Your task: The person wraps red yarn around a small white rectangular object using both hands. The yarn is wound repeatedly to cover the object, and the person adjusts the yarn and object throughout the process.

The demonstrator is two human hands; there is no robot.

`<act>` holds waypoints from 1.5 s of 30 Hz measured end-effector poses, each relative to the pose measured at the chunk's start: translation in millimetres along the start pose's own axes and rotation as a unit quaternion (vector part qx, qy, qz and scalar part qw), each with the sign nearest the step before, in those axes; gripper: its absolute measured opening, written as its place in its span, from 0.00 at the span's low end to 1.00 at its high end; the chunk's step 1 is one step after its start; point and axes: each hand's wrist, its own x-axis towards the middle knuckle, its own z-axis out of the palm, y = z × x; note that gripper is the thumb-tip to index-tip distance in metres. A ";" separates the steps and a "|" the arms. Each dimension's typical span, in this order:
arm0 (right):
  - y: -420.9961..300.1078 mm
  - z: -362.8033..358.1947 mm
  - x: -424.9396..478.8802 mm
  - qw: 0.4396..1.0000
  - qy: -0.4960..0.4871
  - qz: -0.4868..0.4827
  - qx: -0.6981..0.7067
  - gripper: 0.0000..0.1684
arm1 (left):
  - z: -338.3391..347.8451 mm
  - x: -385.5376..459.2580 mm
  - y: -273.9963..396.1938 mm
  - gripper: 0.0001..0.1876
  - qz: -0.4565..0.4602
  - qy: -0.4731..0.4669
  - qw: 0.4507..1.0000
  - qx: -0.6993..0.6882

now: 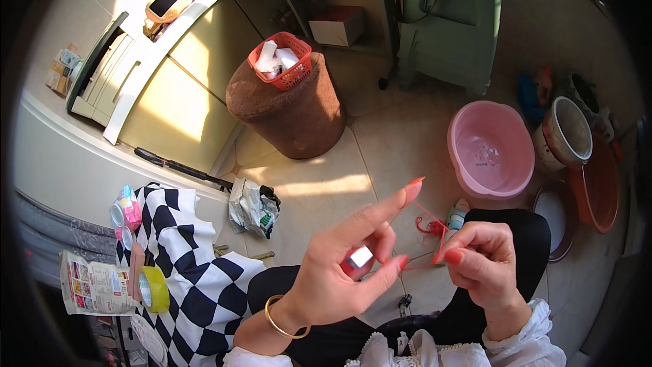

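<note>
My left hand (pixel 333 265) curls its lower fingers around a small red object with a shiny square end (pixel 360 257), most of which is hidden. The index finger and thumb of that hand are spread apart, with a thin red thread (pixel 429 214) running from them. On the right, my right hand (pixel 486 260) pinches the thread between thumb and fingertips. Red strands bunch in a loose tangle (pixel 432 226) just beyond the right fingertips. Both hands are raised over my lap, a short gap apart.
A pink basin (pixel 491 150) stands on the tiled floor, near stacked pots (pixel 570 130). Ahead, a red basket (pixel 281 80) sits on a brown stool (pixel 300 127). To the left, a checkered cloth (pixel 178 244) lies beside yellow-green tape (pixel 160 289) and a printed pouch (pixel 97 285).
</note>
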 end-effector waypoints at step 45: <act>2.3 0.3 3.8 0.985 0.031 -0.100 -0.135 0.09 | 5.4 6.6 -14.4 0.06 0.117 0.073 0.974 0.181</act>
